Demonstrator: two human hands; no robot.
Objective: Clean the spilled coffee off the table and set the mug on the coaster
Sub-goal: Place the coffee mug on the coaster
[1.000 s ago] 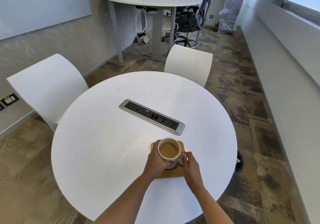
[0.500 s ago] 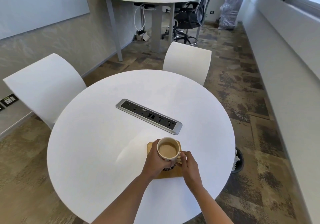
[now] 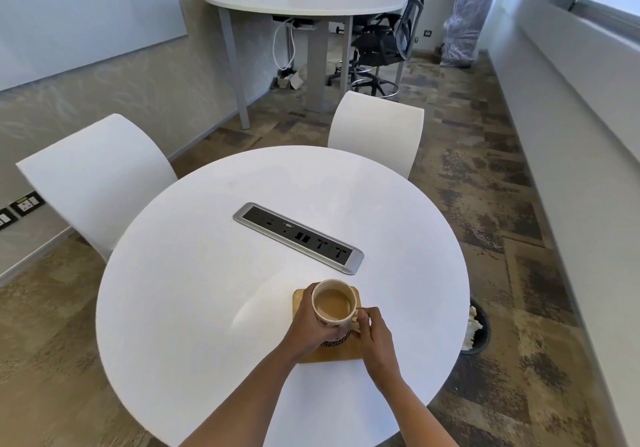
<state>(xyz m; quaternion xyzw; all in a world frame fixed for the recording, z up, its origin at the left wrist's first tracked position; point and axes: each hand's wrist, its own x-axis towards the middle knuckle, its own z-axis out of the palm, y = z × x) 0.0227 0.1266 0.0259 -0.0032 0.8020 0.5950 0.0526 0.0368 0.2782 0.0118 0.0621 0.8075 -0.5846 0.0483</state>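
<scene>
Left hand (image 3: 311, 325) wrapped around mug (image 3: 334, 306) body; right hand (image 3: 375, 337) pinching mug handle. Mug upright, coffee inside, standing on wooden coaster (image 3: 329, 355) near tabletop's (image 3: 190, 308) near edge, just short of power strip (image 3: 298, 237) set at tabletop centre.
</scene>
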